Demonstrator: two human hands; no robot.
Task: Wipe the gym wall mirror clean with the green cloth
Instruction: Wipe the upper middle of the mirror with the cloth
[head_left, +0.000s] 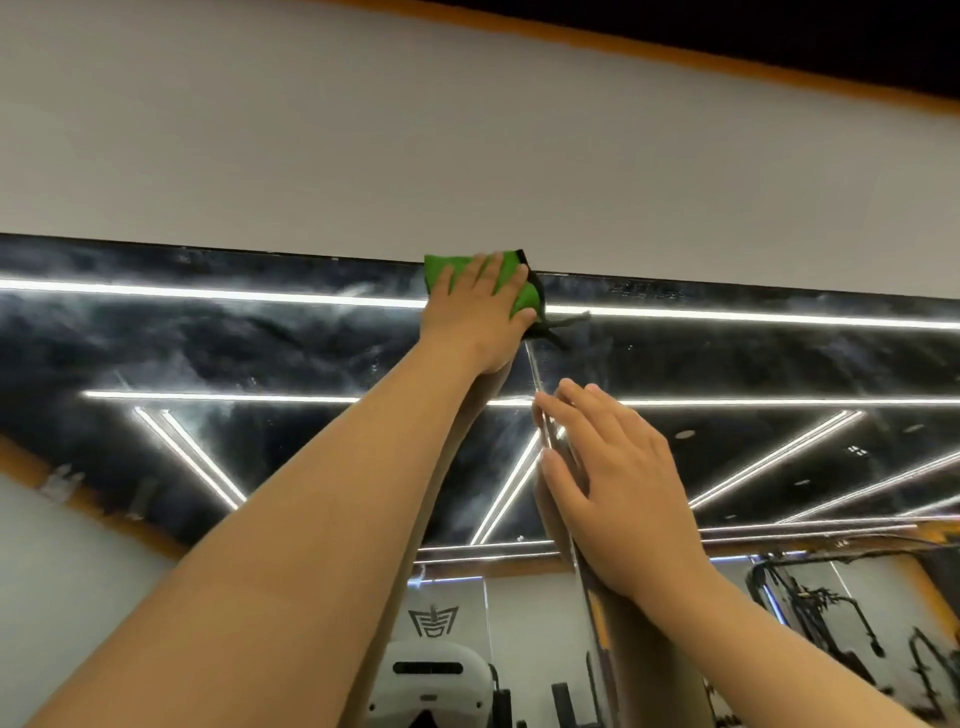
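Observation:
The wall mirror (260, 343) fills the lower half of the view and shows hazy white smears across its dark upper part. My left hand (475, 312) reaches up with straight fingers and presses the green cloth (524, 299) flat against the glass at the mirror's top edge. A dark trim of the cloth sticks out to the right of my fingers. My right hand (613, 488) lies flat with spread fingers on the glass lower down, just right of the vertical seam (535, 374) between two mirror panels.
Above the mirror runs a plain grey wall (467, 156) with an orange strip at the ceiling. The glass reflects bright ceiling light strips, gym machines (815, 608) at lower right and a white machine (431, 675) at the bottom.

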